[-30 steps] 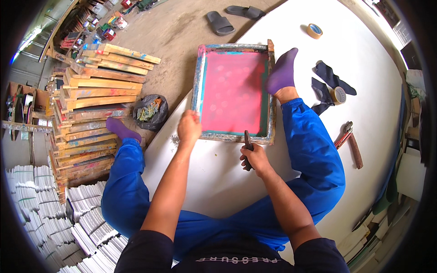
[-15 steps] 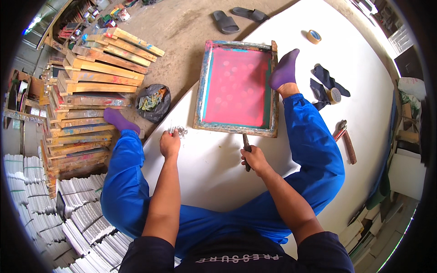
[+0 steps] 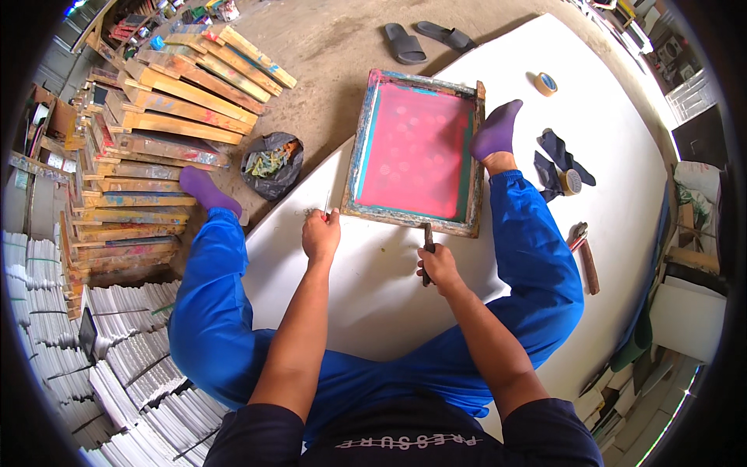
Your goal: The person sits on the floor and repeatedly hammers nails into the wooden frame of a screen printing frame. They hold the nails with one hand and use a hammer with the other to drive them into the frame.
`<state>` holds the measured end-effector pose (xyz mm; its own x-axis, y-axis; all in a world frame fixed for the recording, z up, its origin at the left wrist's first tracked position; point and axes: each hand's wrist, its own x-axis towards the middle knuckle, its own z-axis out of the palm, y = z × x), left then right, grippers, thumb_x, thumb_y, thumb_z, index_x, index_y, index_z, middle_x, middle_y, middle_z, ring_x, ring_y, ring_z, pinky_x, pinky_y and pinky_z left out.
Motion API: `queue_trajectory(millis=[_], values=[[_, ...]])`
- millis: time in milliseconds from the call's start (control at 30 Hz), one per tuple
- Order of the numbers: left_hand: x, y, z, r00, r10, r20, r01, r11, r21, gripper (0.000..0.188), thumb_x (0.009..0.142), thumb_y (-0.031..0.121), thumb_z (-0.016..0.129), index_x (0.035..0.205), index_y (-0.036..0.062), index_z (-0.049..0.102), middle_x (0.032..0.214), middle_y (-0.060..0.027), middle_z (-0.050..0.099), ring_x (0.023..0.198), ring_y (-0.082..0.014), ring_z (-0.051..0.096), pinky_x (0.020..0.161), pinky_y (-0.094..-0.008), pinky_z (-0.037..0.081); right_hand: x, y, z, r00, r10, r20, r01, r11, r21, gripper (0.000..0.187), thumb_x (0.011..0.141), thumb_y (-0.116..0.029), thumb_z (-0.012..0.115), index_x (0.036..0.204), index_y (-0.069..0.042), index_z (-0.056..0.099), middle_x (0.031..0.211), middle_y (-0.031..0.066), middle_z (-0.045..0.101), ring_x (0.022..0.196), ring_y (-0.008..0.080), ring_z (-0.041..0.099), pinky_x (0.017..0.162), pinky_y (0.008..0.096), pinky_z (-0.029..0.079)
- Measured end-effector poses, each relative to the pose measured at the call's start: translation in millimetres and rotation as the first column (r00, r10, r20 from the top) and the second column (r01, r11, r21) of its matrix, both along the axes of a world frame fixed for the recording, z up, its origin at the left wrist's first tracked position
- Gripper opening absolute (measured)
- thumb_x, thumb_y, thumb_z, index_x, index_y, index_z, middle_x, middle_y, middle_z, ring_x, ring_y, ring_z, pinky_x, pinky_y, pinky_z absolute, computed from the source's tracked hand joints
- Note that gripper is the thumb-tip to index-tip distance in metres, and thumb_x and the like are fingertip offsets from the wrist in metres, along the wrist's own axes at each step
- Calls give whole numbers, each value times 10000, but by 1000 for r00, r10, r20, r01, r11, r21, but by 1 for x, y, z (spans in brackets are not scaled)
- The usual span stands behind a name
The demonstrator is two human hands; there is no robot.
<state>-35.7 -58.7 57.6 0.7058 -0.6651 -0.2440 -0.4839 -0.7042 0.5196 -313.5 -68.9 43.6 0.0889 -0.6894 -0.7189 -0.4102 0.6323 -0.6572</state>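
Observation:
In front of me, on the white board (image 3: pixel 350 311), lies a screen-printing frame (image 3: pixel 420 152) with pink mesh, teal borders and a worn wooden rim. My left hand (image 3: pixel 320 233) is closed on a slim screwdriver-like tool (image 3: pixel 327 201) with a pale shaft and a bit of red at the grip, close to the frame's lower left corner. A few dark bits (image 3: pixel 306 212) lie beside that hand, partly hidden. My right hand (image 3: pixel 440 267) grips a dark, bar-like tool (image 3: pixel 427 237); its upper end overlaps the frame's near edge, and its kind is unclear. My right foot (image 3: pixel 496 132) is against the frame's right side.
Wooden frames (image 3: pixel 148 210) are stacked at left, beside a black bag (image 3: pixel 271 165) of scraps. Paper bundles (image 3: pixel 140 366) fill the lower left. On the board's right are tape rolls (image 3: pixel 545 83), dark cloth strips (image 3: pixel 566 152) and a hammer (image 3: pixel 590 265). Slippers (image 3: pixel 406 44) lie beyond.
My left hand has moved right and slightly up with its slim tool, away from the dark bits to the frame's corner. My right hand keeps its grip near the near edge.

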Motion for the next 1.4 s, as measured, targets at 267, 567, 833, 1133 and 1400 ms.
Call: queue_trajectory(millis=[267, 567, 833, 1133, 1400], values=[[-20, -4, 0, 999, -30, -45, 27, 998, -54, 375, 894, 410, 679, 857, 38, 641, 831, -126, 698, 824, -342, 684, 732, -466, 526, 21, -4, 11, 979, -180, 94, 164, 974, 159, 370, 932, -233, 617, 1127, 71, 537, 846, 170, 644, 632, 263, 673, 492, 423, 536], [-31, 2, -1, 996, -51, -69, 48, 998, -44, 383, 892, 419, 682, 841, 41, 644, 840, -134, 693, 828, -347, 682, 721, -474, 525, 25, -23, 31, 994, -86, -64, 96, 979, 178, 343, 904, -191, 579, 1049, 120, 579, 730, 164, 641, 548, 269, 650, 439, 423, 505], [-31, 9, -4, 992, -109, -61, 105, 992, -69, 369, 886, 394, 692, 850, 28, 659, 865, -148, 696, 835, -355, 683, 730, -475, 526, 30, 1, 21, 982, -53, -181, 39, 996, -75, 313, 920, -206, 523, 939, 94, 608, 747, 190, 670, 563, 282, 675, 503, 416, 537], [-38, 19, -9, 985, -141, -96, 137, 990, -43, 351, 884, 377, 690, 840, 31, 654, 852, -135, 704, 835, -348, 685, 741, -472, 524, 65, 22, -8, 874, -158, -460, 24, 959, -283, 350, 964, -284, 520, 1061, 41, 609, 994, 302, 688, 973, 469, 666, 862, 537, 526], [-44, 19, -5, 977, -186, -104, 185, 983, -20, 362, 880, 384, 690, 851, 25, 656, 877, -152, 704, 851, -361, 681, 739, -478, 524, 53, 15, -14, 969, -244, -26, 240, 965, -110, 334, 968, -253, 545, 1079, 61, 569, 848, 219, 673, 688, 331, 702, 603, 472, 576]])
